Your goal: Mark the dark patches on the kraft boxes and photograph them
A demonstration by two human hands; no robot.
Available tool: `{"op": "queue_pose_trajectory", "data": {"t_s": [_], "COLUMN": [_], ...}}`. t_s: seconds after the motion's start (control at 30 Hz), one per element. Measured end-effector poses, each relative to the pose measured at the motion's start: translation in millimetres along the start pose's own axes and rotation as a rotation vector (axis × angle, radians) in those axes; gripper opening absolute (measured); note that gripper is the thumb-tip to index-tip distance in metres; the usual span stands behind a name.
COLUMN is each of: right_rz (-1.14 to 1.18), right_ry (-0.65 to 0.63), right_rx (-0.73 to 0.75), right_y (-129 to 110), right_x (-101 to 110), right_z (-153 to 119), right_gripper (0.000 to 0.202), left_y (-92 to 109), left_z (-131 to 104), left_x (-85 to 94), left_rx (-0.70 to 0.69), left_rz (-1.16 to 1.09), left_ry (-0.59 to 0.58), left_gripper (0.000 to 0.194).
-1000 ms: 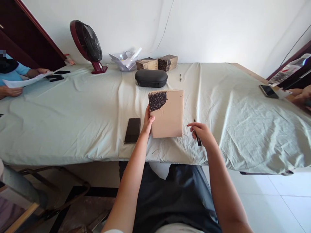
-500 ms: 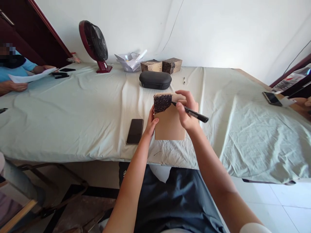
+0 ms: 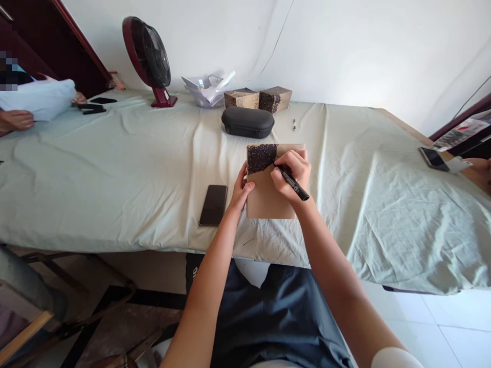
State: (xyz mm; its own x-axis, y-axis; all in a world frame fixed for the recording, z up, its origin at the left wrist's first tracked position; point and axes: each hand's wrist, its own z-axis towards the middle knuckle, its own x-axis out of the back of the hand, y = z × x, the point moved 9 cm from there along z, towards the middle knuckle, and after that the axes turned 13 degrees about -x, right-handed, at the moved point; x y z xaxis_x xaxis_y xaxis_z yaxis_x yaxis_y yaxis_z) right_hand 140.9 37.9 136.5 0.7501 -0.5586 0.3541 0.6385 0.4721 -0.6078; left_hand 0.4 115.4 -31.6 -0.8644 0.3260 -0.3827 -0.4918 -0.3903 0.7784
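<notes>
Marker (image 3: pixel 294 186) tip at the edge of the scribbled black patch (image 3: pixel 262 157) on my cardboard box (image 3: pixel 264 198)
My right fingers (image 3: pixel 294 160) grip the marker; my left fingers (image 3: pixel 248 187) clasp the box's left side, near the worktop's (image 3: pixel 115 184) front edge, beside the phone (image 3: pixel 213 205). Short, overlapping strokes should suit this, I think, with the left grip firm against shifting.

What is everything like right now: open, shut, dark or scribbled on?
cardboard: partly scribbled black
marker: gripped, tip at the cardboard
left hand: holding the cardboard's edge
right hand: closed around the marker
phone: flat, screen dark
case: shut
fan: upright; spinning, can't tell
</notes>
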Motion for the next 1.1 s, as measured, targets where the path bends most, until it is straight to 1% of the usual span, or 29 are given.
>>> {"op": "queue_pose_trajectory", "data": {"t_s": [0.07,0.1,0.17,0.2,0.23,0.27,0.3,0.37,0.4,0.43,0.47,0.53,0.63,0.67,0.73,0.8,0.87,0.97,1.1], "right_rz": [0.087,0.135,0.208,0.252,0.300,0.365,0.456,0.621,0.629,0.577,0.478,0.152,-0.435,-0.588,-0.775,-0.849,-0.875,-0.870,-0.852], "right_ry": [-0.014,0.005,0.134,0.198,0.214,0.203,0.162,0.013,-0.035,-0.066,-0.095,-0.156,-0.298,-0.355,-0.459,-0.521,-0.545,-0.552,-0.555], "right_rx": [-0.091,-0.169,-0.355,-0.423,-0.483,-0.540,-0.592,-0.753,-0.825,-0.879,-0.911,-0.898,-0.763,-0.728,-0.711,-0.728,-0.731,-0.711,-0.684], "right_y": [6,13,34,45,57,69,83,111,123,134,143,153,152,152,155,160,165,170,173], "right_x": [11,20,51,67,79,89,94,92,92,92,92,91,80,75,66,60,55,47,34], "right_z": [-10,-17,-40,-53,-67,-80,-92,-115,-126,-134,-139,-141,-130,-127,-124,-122,-120,-117,-113], "right_gripper": [0.006,0.007,0.013,0.015,0.017,0.022,0.027,0.036,0.037,0.036,0.037,0.040,0.030,0.030,0.034,0.038,0.040,0.043,0.045], "left_y": [4,7,12,14,15,16,17,18,19,19,20,21,23,23,23,23,24,26,26], "left_z": [-1,-1,-2,-2,-2,-2,-1,1,2,3,3,3,2,1,0,-1,-1,-2,-2], "left_x": [-2.5,-2.4,1.0,4.3,8.0,11.3,14.0,16.7,16.8,16.2,15.5,14.5,14.8,15.2,15.7,15.5,15.3,15.0,13.3], "left_rx": [-0.009,-0.023,-0.054,-0.067,-0.078,-0.088,-0.099,-0.123,-0.134,-0.142,-0.150,-0.163,-0.168,-0.165,-0.156,-0.151,-0.157,-0.173,-0.159], "left_rz": [-0.019,-0.024,-0.014,0.002,0.021,0.040,0.055,0.066,0.068,0.072,0.079,0.092,0.083,0.075,0.068,0.083,0.103,0.101,0.077], "left_ry": [0.002,0.009,0.038,0.060,0.082,0.099,0.110,0.112,0.105,0.092,0.082,0.068,0.071,0.075,0.075,0.067,0.065,0.078,0.090], "left_gripper": [0.099,0.098,0.095,0.093,0.091,0.090,0.089,0.088,0.090,0.091,0.092,0.092,0.088,0.087,0.086,0.086,0.085,0.083,0.084]}}
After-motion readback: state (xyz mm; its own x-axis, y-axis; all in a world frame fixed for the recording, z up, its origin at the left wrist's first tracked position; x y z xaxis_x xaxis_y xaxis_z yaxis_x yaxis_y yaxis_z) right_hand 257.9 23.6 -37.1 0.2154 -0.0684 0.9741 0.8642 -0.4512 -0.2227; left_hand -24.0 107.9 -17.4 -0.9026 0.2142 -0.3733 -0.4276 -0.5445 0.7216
